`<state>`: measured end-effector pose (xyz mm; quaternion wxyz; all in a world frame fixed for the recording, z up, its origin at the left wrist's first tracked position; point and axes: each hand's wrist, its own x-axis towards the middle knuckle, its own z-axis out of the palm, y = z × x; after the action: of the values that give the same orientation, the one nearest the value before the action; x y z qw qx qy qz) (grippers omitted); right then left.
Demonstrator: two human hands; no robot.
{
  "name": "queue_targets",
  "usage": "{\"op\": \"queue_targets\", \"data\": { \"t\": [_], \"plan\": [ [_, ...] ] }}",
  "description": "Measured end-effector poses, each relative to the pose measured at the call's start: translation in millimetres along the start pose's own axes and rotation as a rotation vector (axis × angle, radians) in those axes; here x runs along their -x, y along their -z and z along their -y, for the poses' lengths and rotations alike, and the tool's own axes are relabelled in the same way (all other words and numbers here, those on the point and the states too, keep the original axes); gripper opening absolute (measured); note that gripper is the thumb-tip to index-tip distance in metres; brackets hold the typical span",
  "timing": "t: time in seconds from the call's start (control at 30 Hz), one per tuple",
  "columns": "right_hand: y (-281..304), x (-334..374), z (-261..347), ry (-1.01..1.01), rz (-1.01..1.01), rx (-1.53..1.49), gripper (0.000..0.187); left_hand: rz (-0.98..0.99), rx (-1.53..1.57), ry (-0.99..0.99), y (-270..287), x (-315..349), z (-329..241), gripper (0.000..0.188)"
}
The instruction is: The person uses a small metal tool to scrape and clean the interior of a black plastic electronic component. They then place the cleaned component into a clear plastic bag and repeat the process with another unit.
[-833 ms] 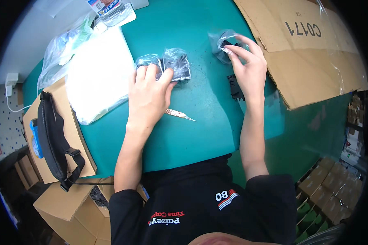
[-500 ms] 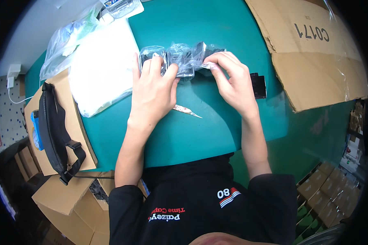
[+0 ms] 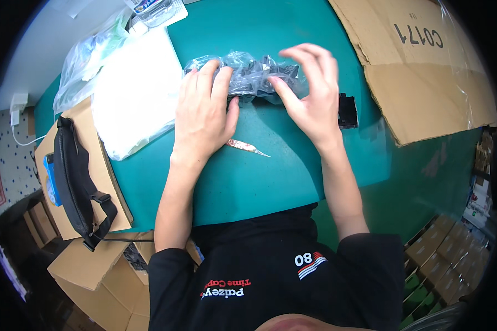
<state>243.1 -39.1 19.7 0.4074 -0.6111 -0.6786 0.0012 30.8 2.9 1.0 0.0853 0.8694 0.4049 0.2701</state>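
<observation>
Several black parts in clear plastic bags [image 3: 247, 83] lie in a row on the green mat. My left hand [image 3: 203, 113] grips the row's left end, fingers over the top and thumb on the near side. At the other end my right hand [image 3: 313, 99] is open, its fingers spread and curved; the thumb tip is at the plastic and the fingertips are raised above it. Just in front of my left thumb lies a slim, pointed, patterned tool [image 3: 249, 147]. To the right of my right hand sits a small flat black piece [image 3: 348, 112].
A white plastic bag [image 3: 138, 94] lies left of the row, with clear packaging [image 3: 159, 14] behind it. Further left, a black belt bag [image 3: 77, 176] rests on cardboard. A large cardboard box [image 3: 414, 77] takes up the right side; an open carton [image 3: 102, 276] stands below the table's left edge.
My right hand has let go of the plastic and opened, its fingers lifting away. The left hand has shifted slightly left along the row and still holds it.
</observation>
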Motion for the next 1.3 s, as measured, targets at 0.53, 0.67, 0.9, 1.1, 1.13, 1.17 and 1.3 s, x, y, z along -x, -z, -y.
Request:
{"op": "queue_targets", "data": {
  "t": [0.53,0.67,0.9,1.1,1.13,1.17,1.3],
  "plan": [
    [13,4,-5,-0.272,0.101,-0.346,0.046,0.019,-0.176,-0.135,-18,1,-32,0.055],
    [20,1,3,-0.225,0.235,-0.305,0.040,0.014,-0.197,-0.060,-29,-2,-34,0.050],
    [4,11,-5,0.064,0.282,0.240,0.030,-0.052,-0.126,-0.039,-8,-1,-34,0.056],
    [-2,8,3,-0.012,0.301,0.180,0.027,-0.114,-0.111,0.054,-1,13,-2,0.063],
    [-3,9,-2,0.018,0.307,0.192,0.027,-0.095,-0.166,0.027,-1,11,-5,0.061],
    [-3,9,-6,0.049,0.312,0.204,0.027,-0.088,-0.151,0.023,-3,11,-6,0.061],
    [2,6,-9,0.074,0.369,0.108,0.027,-0.051,-0.079,0.027,-13,10,2,0.065]
  ]
}}
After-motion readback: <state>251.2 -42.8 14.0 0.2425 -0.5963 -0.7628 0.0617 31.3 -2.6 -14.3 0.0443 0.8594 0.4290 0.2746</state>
